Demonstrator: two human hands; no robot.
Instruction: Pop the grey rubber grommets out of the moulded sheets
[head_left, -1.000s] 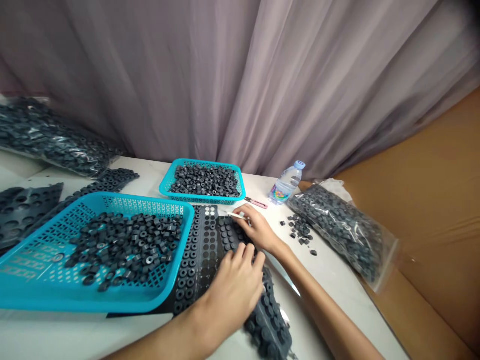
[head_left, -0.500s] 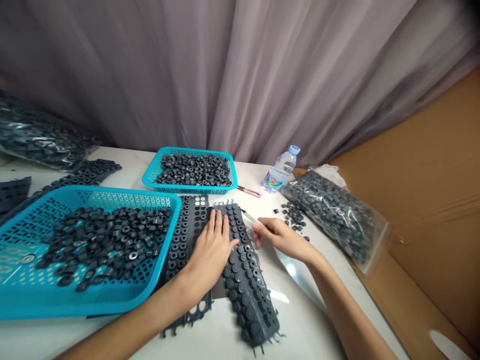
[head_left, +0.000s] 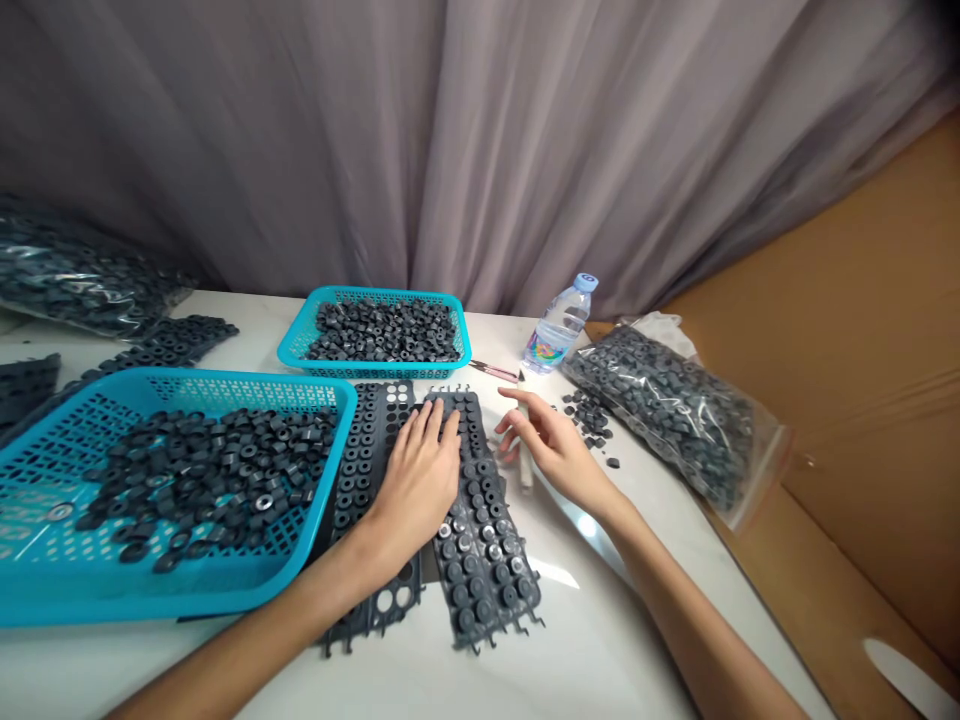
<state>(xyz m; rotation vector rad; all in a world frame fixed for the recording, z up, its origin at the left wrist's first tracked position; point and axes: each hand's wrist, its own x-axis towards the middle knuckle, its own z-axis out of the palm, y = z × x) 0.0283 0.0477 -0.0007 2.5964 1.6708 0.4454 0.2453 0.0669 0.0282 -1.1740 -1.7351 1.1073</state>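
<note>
My left hand (head_left: 420,470) lies flat, fingers stretched forward, over the inner edge of a dark rubber sheet (head_left: 487,520) studded with round pieces. Left of it a second dark sheet (head_left: 360,460) has rings along one side and empty round holes on the other; my forearm partly covers it. My right hand (head_left: 551,445) hovers just right of the studded sheet, index finger and thumb spread apart. Under it a slim pale craft knife (head_left: 526,475) points away from me, its dark tip showing beyond the fingers. The hand hides the knife's middle.
A large blue basket (head_left: 187,600) and a smaller one (head_left: 281,350) hold small black rubber pieces. A water bottle (head_left: 559,325), pink-handled tool (head_left: 495,372), loose black pieces (head_left: 592,415) and a filled plastic bag (head_left: 675,410) stand right. Another full bag (head_left: 82,270) lies far left.
My right hand has loosened its fingers from the knife, which has turned from pointing left to pointing straight away. The studded sheet's near end has shifted left and away from me.
</note>
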